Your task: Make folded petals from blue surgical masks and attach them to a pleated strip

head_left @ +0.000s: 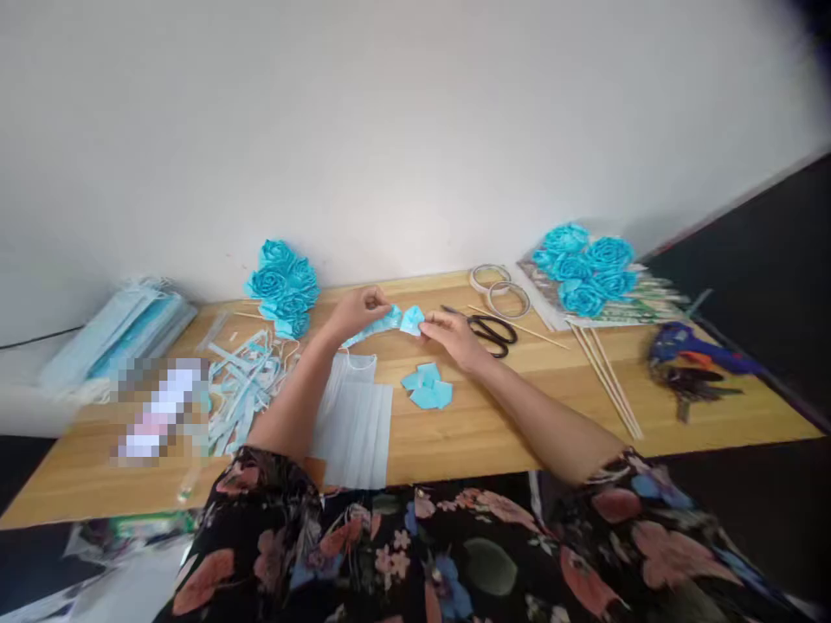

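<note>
My left hand [356, 313] is pinched at the end of a light blue fabric strip [373, 329] that trails down to the left. Between the fingertips of my right hand [454, 336] is a small blue fabric petal [411, 320], close beside the strip's end. Whether the two pieces touch is hard to tell. Below my hands, several loose blue petals [428, 388] lie overlapping on the table. Black-handled scissors [492, 333] rest just behind my right hand. White face masks [356, 433] lie flat under my left forearm.
Blue fabric roses [283, 285] stand at the back left, with more roses [584, 266] at the back right. Two tape rolls [508, 299], thin sticks [607, 381] and a blue glue gun [698, 346] lie rightward. Cut scraps [243, 389] and a mask stack [123, 333] occupy the left.
</note>
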### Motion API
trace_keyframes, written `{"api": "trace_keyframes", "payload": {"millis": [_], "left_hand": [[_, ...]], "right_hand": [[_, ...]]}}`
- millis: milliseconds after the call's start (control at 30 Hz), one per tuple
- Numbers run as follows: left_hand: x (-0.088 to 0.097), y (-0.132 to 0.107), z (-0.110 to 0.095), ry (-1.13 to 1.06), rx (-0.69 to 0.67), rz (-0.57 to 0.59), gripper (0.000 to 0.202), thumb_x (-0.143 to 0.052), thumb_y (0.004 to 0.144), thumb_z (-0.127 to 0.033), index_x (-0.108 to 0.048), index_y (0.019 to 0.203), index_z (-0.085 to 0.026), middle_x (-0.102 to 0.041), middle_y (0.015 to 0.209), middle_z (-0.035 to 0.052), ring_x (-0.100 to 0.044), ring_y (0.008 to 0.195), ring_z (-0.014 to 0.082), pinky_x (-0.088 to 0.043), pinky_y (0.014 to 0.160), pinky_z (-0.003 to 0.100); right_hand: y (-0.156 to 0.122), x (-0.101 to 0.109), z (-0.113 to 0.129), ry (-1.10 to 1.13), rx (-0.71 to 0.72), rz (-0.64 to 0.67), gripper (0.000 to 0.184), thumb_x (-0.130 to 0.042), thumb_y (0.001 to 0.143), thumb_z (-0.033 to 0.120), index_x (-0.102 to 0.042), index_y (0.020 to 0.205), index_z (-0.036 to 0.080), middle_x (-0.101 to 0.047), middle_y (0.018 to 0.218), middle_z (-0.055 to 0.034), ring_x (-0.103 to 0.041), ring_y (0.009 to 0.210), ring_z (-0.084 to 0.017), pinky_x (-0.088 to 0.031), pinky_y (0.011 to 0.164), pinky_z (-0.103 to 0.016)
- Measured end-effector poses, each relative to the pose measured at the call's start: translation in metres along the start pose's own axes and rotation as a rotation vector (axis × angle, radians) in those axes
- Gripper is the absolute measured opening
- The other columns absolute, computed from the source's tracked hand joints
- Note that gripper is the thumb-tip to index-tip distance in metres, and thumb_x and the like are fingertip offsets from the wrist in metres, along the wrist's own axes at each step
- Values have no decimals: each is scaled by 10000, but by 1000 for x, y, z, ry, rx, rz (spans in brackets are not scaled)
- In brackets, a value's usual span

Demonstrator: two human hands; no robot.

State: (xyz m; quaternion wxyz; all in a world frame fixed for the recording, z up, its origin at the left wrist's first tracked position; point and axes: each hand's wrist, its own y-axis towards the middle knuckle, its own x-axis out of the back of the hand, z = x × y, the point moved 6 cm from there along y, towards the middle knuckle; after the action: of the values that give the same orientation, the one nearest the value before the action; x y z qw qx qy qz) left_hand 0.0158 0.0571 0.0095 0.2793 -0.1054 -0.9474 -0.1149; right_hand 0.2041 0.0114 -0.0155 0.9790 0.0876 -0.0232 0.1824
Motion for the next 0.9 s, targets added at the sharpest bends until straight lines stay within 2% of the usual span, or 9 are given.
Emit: {"api": "trace_keyframes", "payload": {"millis": [200,433,700,900], "left_hand": [[-3,-5,-16,-54,-27,123,230,-633,746,-351,-660,823,-136,-658,750,21,-557,669,120,-415,625,229],[-2,-11,-34,-21,-56,117,218,-623,758,-327,-679,840,-134,-672,775,27,-577,709,128,-435,650,229],[-5,-14,-39,-35,-66,146,206,-621,762,-320,-682,815,-131,-667,759,30,-567,691,124,-435,651,232],[-9,-15,-35,-157,-4,185,277,-636,761,-381,-676,869,-129,-664,796,40,-572,697,129,-429,637,234]], "right_hand": [[0,0,-1,12,2,28,263,-637,807,434,-635,702,193,-643,685,2,-570,690,-151,-443,726,-289],[0,-1,0,-1,-1,41,287,-650,813,458,-635,702,193,-657,700,-4,-583,705,-157,-447,746,-297],[1,0,-1,-45,10,53,283,-638,820,449,-636,705,190,-663,710,-6,-581,707,-160,-438,736,-297],[3,2,-3,-120,20,51,277,-616,826,437,-636,711,186,-648,700,1,-545,670,-149,-407,691,-286]]}}
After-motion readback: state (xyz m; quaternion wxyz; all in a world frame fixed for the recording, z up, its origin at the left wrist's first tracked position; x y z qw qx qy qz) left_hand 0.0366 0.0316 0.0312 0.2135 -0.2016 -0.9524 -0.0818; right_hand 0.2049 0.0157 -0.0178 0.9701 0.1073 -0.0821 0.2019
